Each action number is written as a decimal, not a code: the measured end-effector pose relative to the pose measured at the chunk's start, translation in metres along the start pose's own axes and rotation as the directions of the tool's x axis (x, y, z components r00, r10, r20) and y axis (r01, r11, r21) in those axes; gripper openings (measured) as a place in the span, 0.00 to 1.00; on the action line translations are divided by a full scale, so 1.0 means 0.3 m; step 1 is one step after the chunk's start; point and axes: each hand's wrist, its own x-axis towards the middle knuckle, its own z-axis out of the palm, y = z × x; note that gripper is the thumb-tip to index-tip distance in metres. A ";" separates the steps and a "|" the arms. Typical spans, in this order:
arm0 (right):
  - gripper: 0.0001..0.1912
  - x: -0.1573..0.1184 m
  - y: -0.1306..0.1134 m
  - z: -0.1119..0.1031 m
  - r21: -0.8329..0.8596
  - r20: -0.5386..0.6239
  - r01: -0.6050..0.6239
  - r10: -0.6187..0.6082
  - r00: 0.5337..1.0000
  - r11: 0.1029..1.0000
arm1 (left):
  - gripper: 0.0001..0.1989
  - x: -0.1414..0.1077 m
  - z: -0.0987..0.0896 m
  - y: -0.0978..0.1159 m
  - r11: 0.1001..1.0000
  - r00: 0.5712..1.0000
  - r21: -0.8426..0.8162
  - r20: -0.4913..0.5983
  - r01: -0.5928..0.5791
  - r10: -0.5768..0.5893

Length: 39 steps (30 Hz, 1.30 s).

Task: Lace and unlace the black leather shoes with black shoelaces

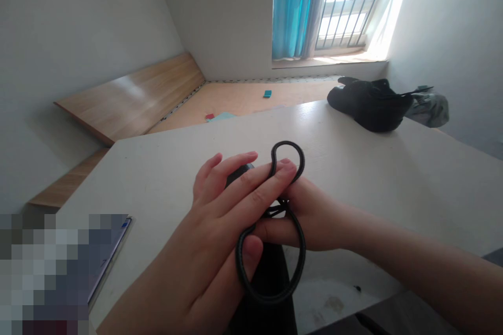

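Observation:
A black cord (302, 251) with a large lower loop and a smaller upper loop lies over my hands near the middle of the view. My left hand (231, 204) reaches across it, fingers pressed against the cord and the thumb inside the lower loop. From the right comes my right hand (310, 214), partly under the left one, its fingers mostly hidden around the crossing of the cord. Below both hands is a long black object (271, 293), partly covered, whose kind I cannot make out.
The white table (165, 178) spreads beneath my hands. At its back right sit a black bag-like item (373, 104) and a clear plastic bag (432, 107). A flat device (112, 256), partly pixelated, is at the lower left. Beyond are a wooden board (133, 89) and a window.

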 end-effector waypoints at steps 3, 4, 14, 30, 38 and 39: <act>0.04 0.005 0.016 -0.012 0.113 -0.117 -0.003 0.016 0.993 0.994 | 0.29 0.005 -0.011 -0.010 0.994 0.998 0.105 -0.055 -0.010 0.016; 0.08 0.010 0.018 -0.028 0.135 -0.189 -0.018 0.044 0.981 0.991 | 0.30 0.005 -0.015 -0.015 0.994 0.997 0.108 -0.078 -0.003 0.012; 0.13 0.030 0.050 -0.226 -0.795 -0.064 -0.457 0.693 0.718 0.400 | 0.30 -0.002 -0.048 -0.023 0.973 0.962 0.048 0.149 0.225 -0.230; 0.07 0.018 -0.024 -0.144 -0.056 -0.074 -0.107 0.103 0.992 0.993 | 0.14 0.025 -0.057 -0.032 0.930 0.927 0.032 0.086 0.365 -0.366; 0.09 0.008 -0.199 -0.005 -0.339 0.337 -0.028 0.149 0.930 0.940 | 0.12 0.031 -0.028 -0.043 0.931 0.929 0.019 0.066 0.364 -0.364; 0.09 0.016 -0.198 0.009 -0.483 0.360 -0.041 0.241 0.901 0.875 | 0.11 0.030 -0.025 -0.043 0.928 0.926 0.024 0.063 0.372 -0.373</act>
